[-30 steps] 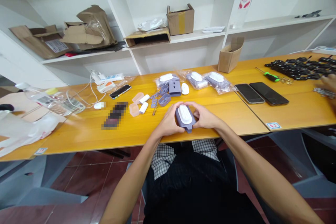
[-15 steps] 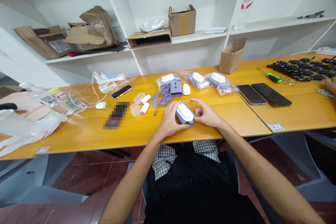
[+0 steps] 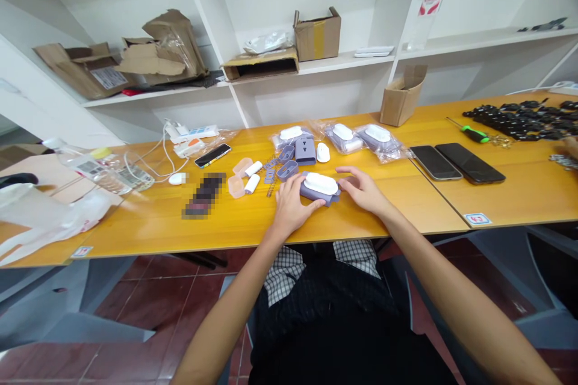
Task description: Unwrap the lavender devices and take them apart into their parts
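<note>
A grey-purple plastic case (image 3: pixel 311 194) with a white oval top (image 3: pixel 321 183) lies sideways near the table's front edge. My left hand (image 3: pixel 292 204) is closed around its left end, the thumb along the front and the fingers behind. At the right end, my right hand (image 3: pixel 365 192) has its fingers apart, fingertips close to the case; whether they touch it is hard to tell. Just beyond are a purple holder with slots (image 3: pixel 304 150), two purple cups (image 3: pixel 288 169), a small white oval piece (image 3: pixel 322 153) and metal springs (image 3: pixel 270 185).
Orange translucent cups (image 3: pixel 235 186) and white cylinders (image 3: pixel 251 184) lie left of the springs. Bagged cases (image 3: pixel 378 137) line the back. Phones (image 3: pixel 469 162), a green screwdriver (image 3: pixel 474 134) and black parts (image 3: pixel 515 120) sit right. A power strip (image 3: pixel 198 133) stands back left, below shelves.
The case has turned from slanting to nearly level across the table, my left hand still on it. My right hand's fingers have straightened somewhat. The view has shifted slightly.
</note>
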`<state>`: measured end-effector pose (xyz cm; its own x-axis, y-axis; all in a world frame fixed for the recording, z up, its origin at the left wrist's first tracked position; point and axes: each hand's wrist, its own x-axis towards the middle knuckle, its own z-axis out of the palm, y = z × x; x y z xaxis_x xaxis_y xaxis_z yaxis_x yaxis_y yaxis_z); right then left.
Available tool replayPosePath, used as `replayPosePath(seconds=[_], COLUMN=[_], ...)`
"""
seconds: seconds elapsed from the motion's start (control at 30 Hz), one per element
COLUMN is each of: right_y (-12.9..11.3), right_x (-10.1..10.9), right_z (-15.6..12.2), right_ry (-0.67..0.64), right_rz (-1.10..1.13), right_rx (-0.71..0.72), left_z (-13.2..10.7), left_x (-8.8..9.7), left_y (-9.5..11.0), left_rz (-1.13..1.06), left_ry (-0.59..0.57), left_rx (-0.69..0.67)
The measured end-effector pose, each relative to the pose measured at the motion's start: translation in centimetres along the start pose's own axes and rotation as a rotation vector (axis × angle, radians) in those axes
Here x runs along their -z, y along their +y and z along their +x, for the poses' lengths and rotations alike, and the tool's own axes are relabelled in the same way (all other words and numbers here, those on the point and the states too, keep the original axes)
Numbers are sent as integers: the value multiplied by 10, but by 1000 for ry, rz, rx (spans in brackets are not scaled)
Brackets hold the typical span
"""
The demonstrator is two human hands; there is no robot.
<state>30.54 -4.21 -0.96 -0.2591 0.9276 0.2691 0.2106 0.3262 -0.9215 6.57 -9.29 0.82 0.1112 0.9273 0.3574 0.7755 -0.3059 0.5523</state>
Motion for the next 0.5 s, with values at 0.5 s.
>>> replayPosePath(seconds=[0.5], right_y=[-5], right_x=[-4], right_z=[-2], right_ry=[-61], right_rz=[-150], right_rx=[253], left_z=[-1], left_x=[-3], left_y=[-5], left_rz=[-141], left_ry=[-13], left_rx=[-100])
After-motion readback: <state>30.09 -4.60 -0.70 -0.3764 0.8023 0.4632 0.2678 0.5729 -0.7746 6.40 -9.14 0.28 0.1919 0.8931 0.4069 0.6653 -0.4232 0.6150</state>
